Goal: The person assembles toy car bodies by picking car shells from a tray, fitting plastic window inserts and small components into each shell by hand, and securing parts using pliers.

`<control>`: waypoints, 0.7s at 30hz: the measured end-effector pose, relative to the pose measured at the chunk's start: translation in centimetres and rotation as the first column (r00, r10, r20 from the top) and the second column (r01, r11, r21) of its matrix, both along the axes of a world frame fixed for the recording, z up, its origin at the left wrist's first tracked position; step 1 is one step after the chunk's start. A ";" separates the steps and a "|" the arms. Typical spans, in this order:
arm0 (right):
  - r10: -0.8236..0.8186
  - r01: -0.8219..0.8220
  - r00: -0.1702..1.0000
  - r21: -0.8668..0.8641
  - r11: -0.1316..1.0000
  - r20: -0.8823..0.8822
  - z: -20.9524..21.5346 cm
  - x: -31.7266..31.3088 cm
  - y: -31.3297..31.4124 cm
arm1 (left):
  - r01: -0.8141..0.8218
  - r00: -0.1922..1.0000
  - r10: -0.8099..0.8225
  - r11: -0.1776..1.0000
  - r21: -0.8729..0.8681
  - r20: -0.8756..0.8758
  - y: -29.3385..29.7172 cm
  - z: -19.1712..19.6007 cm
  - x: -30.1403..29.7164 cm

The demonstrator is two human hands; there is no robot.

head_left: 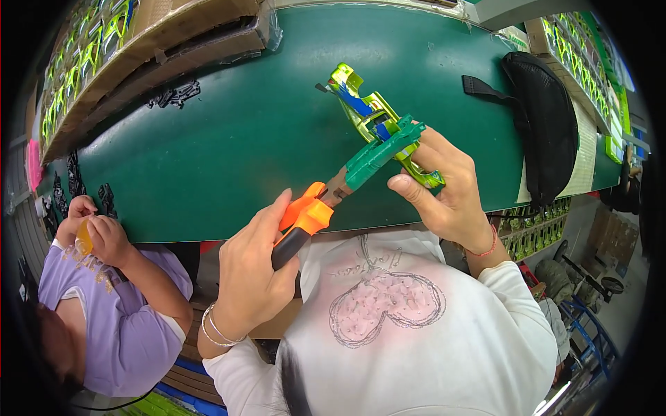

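Observation:
My left hand (253, 267) is closed round the orange and black handles of a pair of pliers (309, 218). Green tape or sleeving wraps the long jaws, which reach up and right onto a shiny lime-green plastic part (357, 114) with blue patches. My right hand (444, 184) holds the lower right end of that part, thumb below and fingers behind it. The part is tilted above the green table, its far end pointing up and left. The wrapped jaws lie across its middle; their tips and exact grip there cannot be made out.
Cardboard boxes (187, 31) with lime-green parts stand at far left; more fill a box (576, 69) at far right. A black pouch (544, 118) lies on the right of the green table (229, 152). Small black pieces (177, 93) lie left. A co-worker (118, 298) sits at left.

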State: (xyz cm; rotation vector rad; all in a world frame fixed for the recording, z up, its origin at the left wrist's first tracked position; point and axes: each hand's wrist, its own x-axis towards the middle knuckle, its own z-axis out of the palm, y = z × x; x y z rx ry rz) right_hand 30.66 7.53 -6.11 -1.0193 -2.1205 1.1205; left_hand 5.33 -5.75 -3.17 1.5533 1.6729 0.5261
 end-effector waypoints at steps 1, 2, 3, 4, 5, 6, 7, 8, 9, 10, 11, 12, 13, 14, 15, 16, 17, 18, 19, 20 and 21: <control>0.010 -0.010 1.000 0.008 1.000 0.006 -0.1 0.0 0.0 | -0.027 1.000 0.028 0.999 -0.028 0.005 -0.1 0.1 0.1; 0.019 -0.019 1.000 0.016 1.000 0.012 -0.1 0.0 0.0 | -0.054 0.998 0.055 0.997 -0.056 0.009 -0.3 0.2 0.2; 0.019 -0.019 1.000 0.015 1.000 0.011 0.0 0.0 -0.1 | -0.055 0.998 0.055 0.997 -0.057 0.008 -0.5 0.1 0.2; 0.015 -0.015 1.000 -0.005 1.000 0.000 0.3 -0.1 -0.2 | -0.072 0.997 0.073 0.997 -0.038 0.013 -0.8 -0.1 0.3; 0.011 -0.011 1.000 -0.026 1.000 -0.011 0.5 -0.1 -0.2 | -0.090 0.996 0.090 0.996 -0.018 0.018 -0.9 -0.2 0.4; 0.014 -0.014 1.000 -0.028 1.000 -0.012 1.0 -0.2 -0.4 | -0.093 0.996 0.093 0.995 -0.020 0.016 -1.1 -0.2 0.3; 0.012 -0.012 1.000 -0.017 1.000 0.006 1.5 -0.3 -0.6 | -0.110 0.994 0.110 0.994 -0.023 0.008 -1.2 -0.1 0.2; 0.010 -0.010 1.000 -0.006 1.000 0.024 1.7 -0.3 -0.7 | -0.127 0.992 0.127 0.992 -0.026 0.000 -1.3 0.0 0.1; 0.008 -0.008 1.000 -0.006 1.000 0.026 1.7 -0.2 -0.8 | -0.125 0.992 0.125 0.992 -0.026 0.002 -1.3 0.0 0.1; 0.023 -0.022 0.999 -0.020 1.000 0.045 1.6 -0.1 -0.8 | -0.141 0.990 0.141 0.989 -0.050 0.010 -1.3 0.1 0.1; 0.037 -0.035 0.997 -0.034 0.999 0.064 1.5 0.0 -0.8 | -0.156 0.987 0.157 0.985 -0.073 0.017 -1.2 0.1 0.1; 0.038 -0.036 0.997 -0.035 0.999 0.064 1.4 0.0 -0.9 | -0.156 0.987 0.158 0.985 -0.074 0.017 -1.3 0.0 0.1; 0.022 -0.021 0.999 -0.038 0.999 0.043 1.2 0.0 -0.9 | -0.155 0.987 0.157 0.985 -0.071 0.023 -1.3 0.0 0.2; 0.006 -0.005 1.000 -0.042 0.999 0.022 1.0 0.0 -1.0 | -0.152 0.988 0.155 0.986 -0.067 0.029 -1.3 -0.1 0.2; 0.008 -0.007 1.000 -0.044 0.999 0.022 0.8 -0.1 -1.0 | -0.154 0.987 0.156 0.986 -0.068 0.028 -1.4 0.0 0.2; 0.005 -0.005 1.000 -0.013 1.000 -0.007 0.6 -0.1 -0.8 | -0.152 0.988 0.154 0.986 -0.065 0.024 -1.4 0.1 0.2; 0.002 -0.002 0.999 0.017 1.000 -0.036 0.5 -0.2 -0.7 | -0.150 0.988 0.151 0.987 -0.061 0.021 -1.4 0.1 0.2; 0.002 -0.001 0.999 0.016 1.000 -0.036 0.6 -0.3 -0.8 | -0.150 0.988 0.151 0.987 -0.063 0.021 -1.4 0.0 0.2; 0.007 -0.007 1.000 0.001 1.000 -0.020 0.8 -0.3 -0.8 | -0.137 0.990 0.138 0.989 -0.047 0.013 -1.4 -0.1 0.2; 0.013 -0.013 1.000 -0.014 1.000 -0.005 0.9 -0.4 -0.8 | -0.124 0.992 0.125 0.992 -0.032 0.004 -1.5 -0.1 0.1; 0.012 -0.012 1.000 -0.014 1.000 -0.004 0.9 -0.4 -0.8 | -0.124 0.992 0.124 0.992 -0.032 0.005 -1.4 -0.1 0.0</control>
